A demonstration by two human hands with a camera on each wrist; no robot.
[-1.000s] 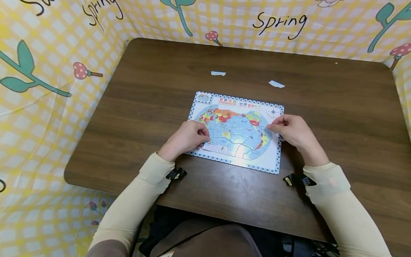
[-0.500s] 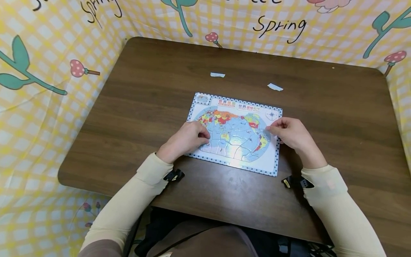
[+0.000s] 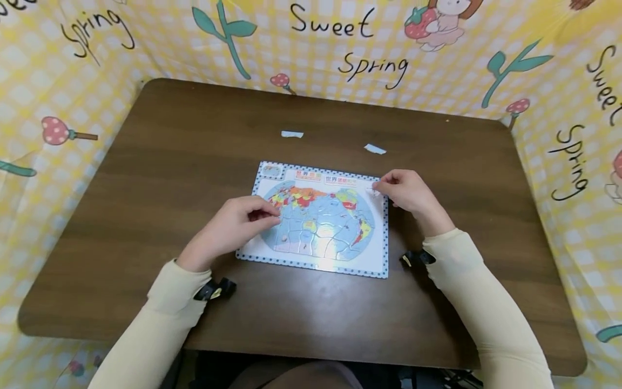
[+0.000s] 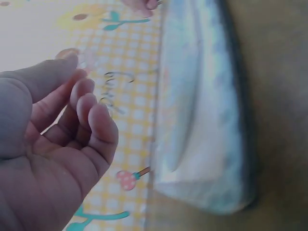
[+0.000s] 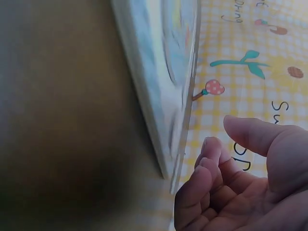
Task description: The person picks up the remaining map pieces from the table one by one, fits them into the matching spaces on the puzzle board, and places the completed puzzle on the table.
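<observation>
A world map jigsaw puzzle [image 3: 311, 216] with a dotted blue border lies flat on the brown table [image 3: 146, 173], its oval map filled with pieces. Over its left side hovers my left hand [image 3: 228, 229], fingers loosely curled, thumb and index tips near each other; the left wrist view shows nothing clearly held. My right hand [image 3: 410, 197] is at the upper right corner, fingertips overlapping the printed compass. In the right wrist view a gap separates thumb and fingers, with nothing between them. Both wrist views show the puzzle board edge-on and blurred.
Two small pale strips, a left one [image 3: 292, 134] and a right one [image 3: 375, 148], lie behind the puzzle. A yellow checked cloth [image 3: 194, 81] printed with plants and words hangs round the back and sides of the table. A glare spot shines on the lower map.
My left hand has lifted off the puzzle pieces and drawn back left. My right hand has slid up the right edge towards the corner. The head view has tilted up and turned right.
</observation>
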